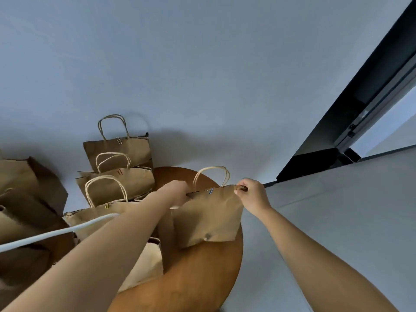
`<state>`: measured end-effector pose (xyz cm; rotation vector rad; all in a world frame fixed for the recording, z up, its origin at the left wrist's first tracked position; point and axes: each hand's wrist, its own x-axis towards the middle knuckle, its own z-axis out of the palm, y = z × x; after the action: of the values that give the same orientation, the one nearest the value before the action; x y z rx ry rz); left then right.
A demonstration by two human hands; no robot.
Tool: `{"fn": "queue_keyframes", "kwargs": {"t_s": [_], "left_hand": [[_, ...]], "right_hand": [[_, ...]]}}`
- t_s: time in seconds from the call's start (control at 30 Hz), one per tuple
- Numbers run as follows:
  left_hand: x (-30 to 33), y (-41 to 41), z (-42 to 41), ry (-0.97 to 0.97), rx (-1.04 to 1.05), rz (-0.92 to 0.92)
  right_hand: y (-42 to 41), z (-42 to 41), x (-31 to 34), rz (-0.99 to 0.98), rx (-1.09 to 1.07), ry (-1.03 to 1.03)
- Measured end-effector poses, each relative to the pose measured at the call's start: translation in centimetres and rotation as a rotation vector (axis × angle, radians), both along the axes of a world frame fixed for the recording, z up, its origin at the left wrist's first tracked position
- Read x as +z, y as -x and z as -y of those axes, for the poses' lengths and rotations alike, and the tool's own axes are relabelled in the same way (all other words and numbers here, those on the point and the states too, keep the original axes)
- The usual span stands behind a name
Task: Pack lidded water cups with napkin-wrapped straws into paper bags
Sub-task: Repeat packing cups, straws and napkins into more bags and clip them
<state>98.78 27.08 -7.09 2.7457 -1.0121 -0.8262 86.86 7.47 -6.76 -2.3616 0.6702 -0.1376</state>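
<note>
A brown paper bag (208, 216) with twisted cord handles and a blue paper clip on its closed top edge hangs tilted above the round wooden table (202, 273). My left hand (177, 188) grips the bag's top edge at its left corner. My right hand (252, 191) pinches the top edge at its right corner. No cups or straws show; the bag's inside is hidden.
Three clipped paper bags (117, 152) stand in a row near the wall at the left. More brown bags (27, 194) crowd the far left. A white cable (56, 233) crosses my left forearm. Another bag (146, 262) lies under it. A dark door frame (360, 104) rises at the right.
</note>
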Motion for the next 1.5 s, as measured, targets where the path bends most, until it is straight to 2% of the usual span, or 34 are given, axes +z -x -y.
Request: {"fn": "queue_keyframes", "kwargs": {"t_s": [0.2,0.37,0.67,0.77,0.93,1.1,1.17,1.33,1.5], "left_hand": [[-0.2,-7.3,2.7,-0.100,0.237,0.097],[-0.5,-12.9,4.0,-0.173,0.403,0.101],[-1.0,-20.5,3.6,-0.204,0.560,0.130],[-0.9,-22.1,3.6,-0.247,0.529,0.194],[-0.6,-22.7,4.1,-0.368,0.380,0.441],[-1.6,-21.9,4.4,-0.381,0.444,0.416],[-1.8,-21.3,4.7,-0.346,0.475,0.413],[-0.1,-19.7,5.4,-0.197,0.522,0.451],[2.6,-16.3,4.7,-0.075,0.577,0.444]], "right_hand": [[-10.5,3.6,-1.0,-0.033,0.153,-0.040],[-19.2,5.1,-2.3,-0.047,0.263,-0.073],[-29.6,4.6,-3.7,0.011,0.322,-0.074],[-30.5,4.4,-4.5,0.045,0.314,-0.069],[-30.3,4.1,-5.6,0.090,0.233,-0.114],[-29.8,4.1,-6.1,-0.025,0.339,-0.039],[-29.5,4.0,-5.9,-0.030,0.369,0.004],[-27.9,3.4,-4.6,0.120,0.379,0.096],[-25.1,2.2,-2.3,0.238,0.360,0.007]]}}
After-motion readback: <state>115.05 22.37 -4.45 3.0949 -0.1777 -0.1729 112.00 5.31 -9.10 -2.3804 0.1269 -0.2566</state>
